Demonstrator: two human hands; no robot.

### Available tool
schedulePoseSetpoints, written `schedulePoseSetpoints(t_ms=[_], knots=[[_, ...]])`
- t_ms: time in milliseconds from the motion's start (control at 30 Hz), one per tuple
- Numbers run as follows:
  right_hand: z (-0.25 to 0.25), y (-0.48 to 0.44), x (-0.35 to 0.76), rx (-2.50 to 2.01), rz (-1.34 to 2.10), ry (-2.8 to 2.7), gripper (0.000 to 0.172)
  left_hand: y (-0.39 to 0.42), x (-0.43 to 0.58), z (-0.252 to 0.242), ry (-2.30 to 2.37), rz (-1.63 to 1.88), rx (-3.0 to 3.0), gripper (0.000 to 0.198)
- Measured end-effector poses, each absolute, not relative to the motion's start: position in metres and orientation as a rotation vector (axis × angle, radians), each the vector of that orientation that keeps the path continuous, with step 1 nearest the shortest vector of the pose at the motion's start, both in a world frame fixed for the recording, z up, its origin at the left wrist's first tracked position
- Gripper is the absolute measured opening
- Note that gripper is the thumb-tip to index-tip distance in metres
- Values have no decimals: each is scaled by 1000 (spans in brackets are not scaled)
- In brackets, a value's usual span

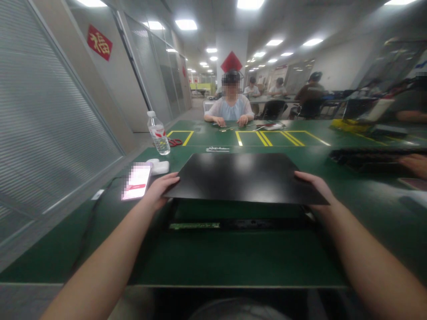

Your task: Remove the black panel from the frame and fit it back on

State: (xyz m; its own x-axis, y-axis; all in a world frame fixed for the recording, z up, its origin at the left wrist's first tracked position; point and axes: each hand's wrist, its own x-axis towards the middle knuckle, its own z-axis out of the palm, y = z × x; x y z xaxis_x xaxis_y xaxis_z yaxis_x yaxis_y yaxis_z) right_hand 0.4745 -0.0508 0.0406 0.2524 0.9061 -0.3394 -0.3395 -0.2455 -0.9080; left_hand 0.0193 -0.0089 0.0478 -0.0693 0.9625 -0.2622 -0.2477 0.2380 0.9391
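Observation:
Both my hands hold a flat black panel with a glossy face, lifted over the green table. My left hand is closed on its left edge, thumb on top. At the opposite edge my right hand grips in the same way, with the fingers below mostly hidden. Under and nearer than the panel lies a long dark bar. A green circuit strip shows on its left part. The panel covers whatever lies behind the bar.
Left of the panel are a lit phone, a white case, a water bottle and red scissors. Yellow tape marks the green table. A person sits opposite; another person's hand is at right.

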Motion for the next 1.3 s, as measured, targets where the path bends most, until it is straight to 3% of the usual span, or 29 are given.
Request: schedulePoseSetpoints(t_ms=[233, 500, 700, 967, 1300], knots=[[47, -50, 467, -1576, 1513, -555, 15, -7, 14, 48, 1182, 1299, 810, 31], [29, -39, 482, -1483, 1271, -717, 11, -11, 17, 52, 1174, 1433, 871, 41], [35, -42, 476, -1607, 937, -743, 35, -9, 16, 44, 1238, 1374, 945, 43], [40, -46, 465, -1722, 828, -831, 43, -10, 16, 45, 1275, 1348, 996, 44], [31, -42, 473, -1802, 642, -936, 37, -16, 30, 46, 1311, 1324, 990, 43]])
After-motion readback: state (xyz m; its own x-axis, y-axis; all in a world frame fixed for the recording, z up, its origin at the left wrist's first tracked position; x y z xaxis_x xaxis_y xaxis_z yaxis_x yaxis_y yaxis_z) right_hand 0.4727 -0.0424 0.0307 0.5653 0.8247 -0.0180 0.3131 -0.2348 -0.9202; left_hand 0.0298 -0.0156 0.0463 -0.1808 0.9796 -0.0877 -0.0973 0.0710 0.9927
